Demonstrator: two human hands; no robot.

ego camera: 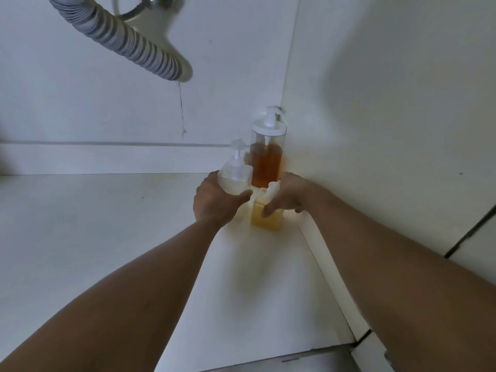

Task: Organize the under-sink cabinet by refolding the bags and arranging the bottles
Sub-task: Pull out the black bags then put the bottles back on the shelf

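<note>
Stretching past the left edge, the floor (94,237) lay under a hose (128,41) cut off at the top. An amber bottle (267,159) stood in the back corner. The left hand (214,205) clasped a clear bottle (234,175), hiding its base; the right hand (290,194) gripped a yellow bottle (268,221) by its top. Blur hid any lettering.

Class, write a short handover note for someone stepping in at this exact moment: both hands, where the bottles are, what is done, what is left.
Left hand: grips the clear bottle.
Right hand: grips the yellow bottle, which stands on the cabinet floor.
Amber bottle: upright in the back right corner, behind the other two.
Done: amber bottle looks placed.
Left: settle the clear and yellow bottles beside it. No bags in view, so refolding cannot be judged.
</note>
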